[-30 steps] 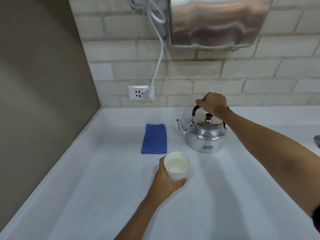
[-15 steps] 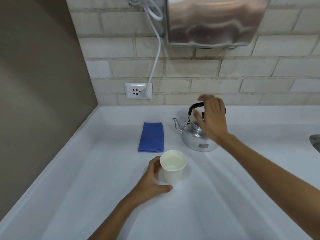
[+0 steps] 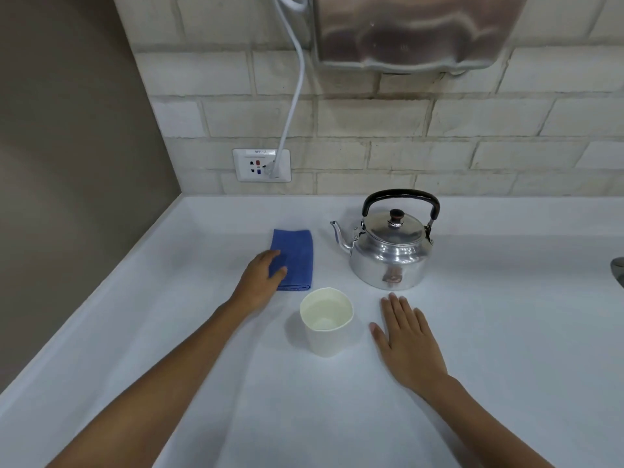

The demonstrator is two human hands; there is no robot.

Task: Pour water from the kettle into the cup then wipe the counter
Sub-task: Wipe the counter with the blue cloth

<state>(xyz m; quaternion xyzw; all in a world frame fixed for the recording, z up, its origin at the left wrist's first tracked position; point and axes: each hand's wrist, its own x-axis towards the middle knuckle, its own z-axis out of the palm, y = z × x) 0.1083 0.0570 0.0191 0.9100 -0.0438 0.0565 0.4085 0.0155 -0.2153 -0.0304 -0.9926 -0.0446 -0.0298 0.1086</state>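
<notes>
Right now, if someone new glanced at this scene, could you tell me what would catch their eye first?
Probably the shiny metal kettle standing upright near the back of the white counter, spout pointing left. Next, the bright blue cloth to its left, with the left hand resting on its near edge. In front, a white cup holding water stands free, and the right hand lies flat and open on the counter beside it.

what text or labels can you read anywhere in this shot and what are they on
Wall socket plate: a small strip along its top edge carries printed characters, too small and blurred to read.
Kettle: a small badge low on its front, too blurred to read.
Cup, blue cloth, steel unit on the wall: no text visible.
</notes>
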